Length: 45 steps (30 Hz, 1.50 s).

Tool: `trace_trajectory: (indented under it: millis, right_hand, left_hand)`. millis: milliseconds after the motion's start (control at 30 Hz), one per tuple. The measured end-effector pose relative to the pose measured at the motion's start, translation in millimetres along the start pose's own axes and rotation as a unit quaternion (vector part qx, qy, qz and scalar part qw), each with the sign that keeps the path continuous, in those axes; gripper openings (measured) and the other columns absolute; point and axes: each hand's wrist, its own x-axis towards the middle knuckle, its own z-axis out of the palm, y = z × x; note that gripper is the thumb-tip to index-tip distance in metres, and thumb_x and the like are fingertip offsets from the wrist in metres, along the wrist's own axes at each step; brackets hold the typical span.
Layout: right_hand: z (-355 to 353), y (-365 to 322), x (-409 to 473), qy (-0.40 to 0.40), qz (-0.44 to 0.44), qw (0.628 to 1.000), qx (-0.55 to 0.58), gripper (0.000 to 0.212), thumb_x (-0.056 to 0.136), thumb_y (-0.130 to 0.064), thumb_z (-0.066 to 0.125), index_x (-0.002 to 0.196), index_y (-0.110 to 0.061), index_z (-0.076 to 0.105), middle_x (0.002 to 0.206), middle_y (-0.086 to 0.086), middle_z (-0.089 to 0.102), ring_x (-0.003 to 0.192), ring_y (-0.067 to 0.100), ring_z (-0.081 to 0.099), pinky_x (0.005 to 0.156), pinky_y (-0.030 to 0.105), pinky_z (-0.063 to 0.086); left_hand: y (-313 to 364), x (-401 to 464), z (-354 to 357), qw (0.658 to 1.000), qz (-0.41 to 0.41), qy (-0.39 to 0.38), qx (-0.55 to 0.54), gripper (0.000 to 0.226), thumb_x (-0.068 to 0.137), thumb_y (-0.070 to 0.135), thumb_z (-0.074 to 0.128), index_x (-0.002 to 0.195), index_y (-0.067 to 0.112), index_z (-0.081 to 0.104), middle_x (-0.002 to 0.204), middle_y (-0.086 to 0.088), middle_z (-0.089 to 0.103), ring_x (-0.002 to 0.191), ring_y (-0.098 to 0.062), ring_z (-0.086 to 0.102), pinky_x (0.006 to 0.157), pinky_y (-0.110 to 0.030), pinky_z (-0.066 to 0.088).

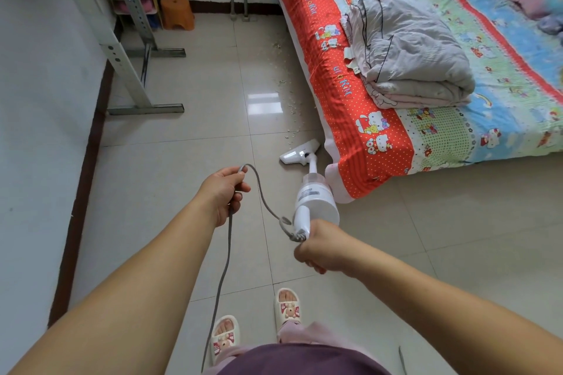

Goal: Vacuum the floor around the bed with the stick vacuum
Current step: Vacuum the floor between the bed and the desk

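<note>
Two hands work: right hand (316,248) grips the vacuum (315,198) handle, left hand (224,190) holds the cord (224,268). Its head (300,153) sits at the bed (350,94) corner; next, push along toward crumbs (292,108).

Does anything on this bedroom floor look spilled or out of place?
Yes. Small pale scraps of debris lie scattered on the glossy beige tiles along the red-edged bed, beyond the white stick vacuum's floor head. I cannot tell what the scraps are.
</note>
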Motion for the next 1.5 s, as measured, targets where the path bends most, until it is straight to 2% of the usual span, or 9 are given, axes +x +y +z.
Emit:
trace_trajectory:
  millis: [167, 267, 433, 633, 833, 1000, 1200, 1400, 1500]
  right_hand:
    - [-7.8, -15.2, 3.2, 0.022, -0.039, 0.984, 0.17, 0.031, 0.078, 0.009, 0.05, 0.058, -0.01, 0.039, 0.049, 0.005, 0.038, 0.028, 0.008, 0.032, 0.035, 0.012, 0.027]
    - [-10.8, -15.9, 11.6, 0.03, -0.041, 0.969, 0.241, 0.033, 0.08, 0.01, 0.052, 0.058, -0.011, 0.038, 0.042, 0.001, 0.038, 0.029, 0.008, 0.032, 0.035, 0.013, 0.028]
    - [-10.1, -13.9, 20.1, 0.055, -0.052, 0.95, 0.302, 0.033, 0.082, 0.009, 0.053, 0.059, -0.011, 0.041, 0.036, -0.004, 0.041, 0.03, 0.009, 0.035, 0.035, 0.015, 0.031]
    - [1.7, -10.6, 15.8, 0.055, -0.026, 0.935, 0.35, 0.024, 0.083, 0.011, 0.053, 0.069, -0.007, 0.045, 0.05, 0.005, 0.041, 0.03, 0.007, 0.038, 0.035, 0.016, 0.034]
    - [8.5, -12.8, 11.8, 0.001, -0.018, 0.955, 0.296, 0.015, 0.083, 0.0, 0.057, 0.072, -0.006, 0.05, 0.048, 0.002, 0.047, 0.033, 0.009, 0.043, 0.042, 0.018, 0.04]
    - [-10.3, -14.7, 28.0, 0.015, -0.021, 0.957, 0.29, 0.022, 0.084, 0.005, 0.055, 0.068, -0.006, 0.045, 0.053, 0.007, 0.042, 0.03, 0.009, 0.038, 0.038, 0.013, 0.035]
    - [-47.8, -4.3, 51.0, 0.046, -0.011, 0.966, 0.255, 0.031, 0.085, 0.007, 0.055, 0.061, -0.006, 0.041, 0.054, 0.009, 0.04, 0.023, 0.007, 0.035, 0.033, 0.01, 0.031]
    - [-64.8, 19.6, 55.5, 0.039, 0.005, 0.979, 0.2, 0.017, 0.085, 0.004, 0.055, 0.079, -0.005, 0.042, 0.06, 0.008, 0.041, 0.044, 0.014, 0.039, 0.034, 0.011, 0.033]
    - [-66.8, 28.6, 52.2, 0.012, 0.002, 0.983, 0.181, 0.023, 0.085, 0.002, 0.057, 0.07, -0.007, 0.042, 0.06, 0.008, 0.043, 0.038, 0.011, 0.043, 0.034, 0.008, 0.033]
  left_hand:
    - [2.8, 1.2, -2.4, 1.0, 0.001, 0.0, -0.005, 0.021, 0.096, 0.017, 0.048, 0.11, 0.019, 0.063, 0.064, 0.0, 0.055, 0.045, -0.009, 0.036, 0.032, -0.014, 0.031]
    - [4.1, 0.8, -4.8, 1.0, 0.004, 0.005, -0.008, 0.021, 0.096, 0.017, 0.048, 0.11, 0.02, 0.064, 0.063, 0.0, 0.055, 0.044, -0.009, 0.036, 0.033, -0.014, 0.031]
    - [5.7, 0.9, -7.1, 1.0, 0.007, 0.011, -0.013, 0.021, 0.096, 0.016, 0.048, 0.109, 0.019, 0.064, 0.062, 0.0, 0.054, 0.043, -0.008, 0.036, 0.034, -0.013, 0.03]
    - [3.9, 1.6, -5.7, 1.0, 0.008, 0.017, -0.015, 0.02, 0.096, 0.016, 0.049, 0.109, 0.019, 0.064, 0.062, -0.001, 0.056, 0.043, -0.008, 0.036, 0.035, -0.012, 0.031]
    - [5.1, 4.5, 3.2, 0.999, 0.013, 0.027, -0.017, 0.02, 0.096, 0.016, 0.049, 0.111, 0.018, 0.063, 0.063, -0.001, 0.056, 0.044, -0.008, 0.036, 0.035, -0.011, 0.031]
    - [9.9, 3.7, 17.3, 0.999, 0.019, 0.032, -0.019, 0.02, 0.096, 0.016, 0.049, 0.11, 0.018, 0.064, 0.064, -0.002, 0.056, 0.045, -0.009, 0.037, 0.032, -0.015, 0.032]
    - [13.5, 3.6, 31.9, 0.999, 0.019, 0.039, -0.025, 0.019, 0.096, 0.016, 0.049, 0.106, 0.02, 0.064, 0.061, 0.0, 0.055, 0.041, -0.007, 0.036, 0.034, -0.012, 0.031]
    - [17.4, 4.2, 49.5, 0.998, 0.029, 0.046, -0.038, 0.018, 0.096, 0.016, 0.049, 0.1, 0.021, 0.065, 0.058, 0.0, 0.055, 0.04, -0.007, 0.036, 0.034, -0.012, 0.03]
    - [19.9, 4.5, 59.7, 0.998, 0.032, 0.048, -0.038, 0.018, 0.096, 0.015, 0.049, 0.101, 0.02, 0.065, 0.06, -0.001, 0.055, 0.044, -0.008, 0.035, 0.033, -0.013, 0.03]
